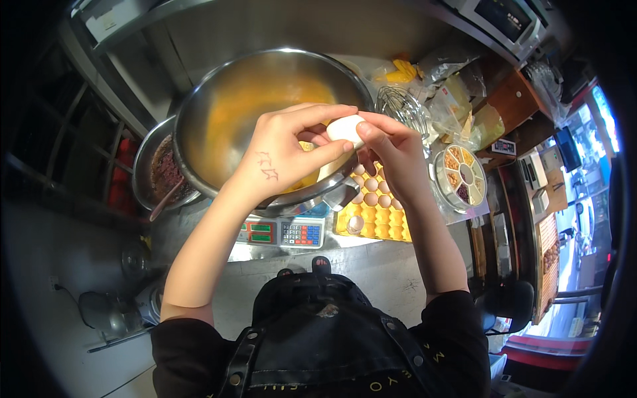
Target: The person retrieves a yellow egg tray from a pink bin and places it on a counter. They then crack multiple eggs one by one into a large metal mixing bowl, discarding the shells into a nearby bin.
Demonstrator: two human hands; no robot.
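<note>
Between the fingertips of both hands is a pale egg (344, 130), held over the near right rim of a large steel mixing bowl (199, 179). My left hand (291, 144) grips the egg from the left, thumb below and fingers above. From the right, my right hand (393, 149) pinches it with thumb and fingers. Whether the shell is cracked cannot be seen. Yellow-orange liquid (268, 97) coats the bowl's inside, and my left hand hides part of it. Below my right hand, a yellow egg tray (380, 219) carries several eggs and what looks like an eggshell (355, 224).
The bowl stands over a digital price scale (301, 234) on a steel counter. A smaller bowl (142, 171) of dark red mixture with a spoon (166, 200) sits left. Balloon whisks (403, 107) lie behind the tray. A round divided topping tray (460, 176) stands right.
</note>
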